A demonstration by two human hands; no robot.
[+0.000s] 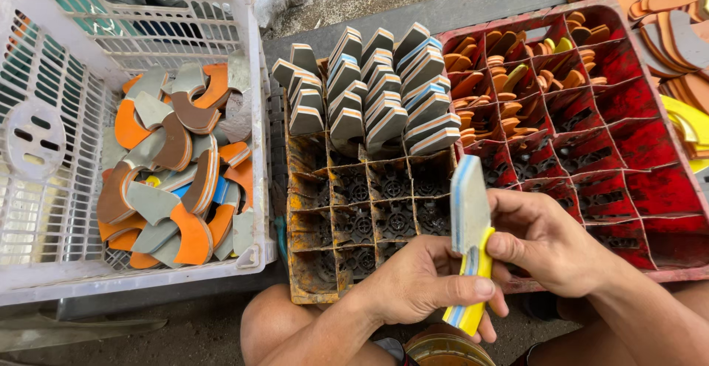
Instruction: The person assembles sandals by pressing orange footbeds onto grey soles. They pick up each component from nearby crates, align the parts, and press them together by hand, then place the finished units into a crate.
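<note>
The lower end of the stack of foam pieces (470, 244) is partly hidden by the left hand (425, 281), whose fingers wrap it, thumb pressed on the yellow layer. The right hand (546, 240) pinches its side. The stack stands upright, grey-faced with blue and yellow edges, above the brown divided crate (310, 277).

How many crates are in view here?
3. A white basket-style crate at left, a yellowish divided crate in the middle, a red divided crate at right. Others may lie outside the frame.
</note>
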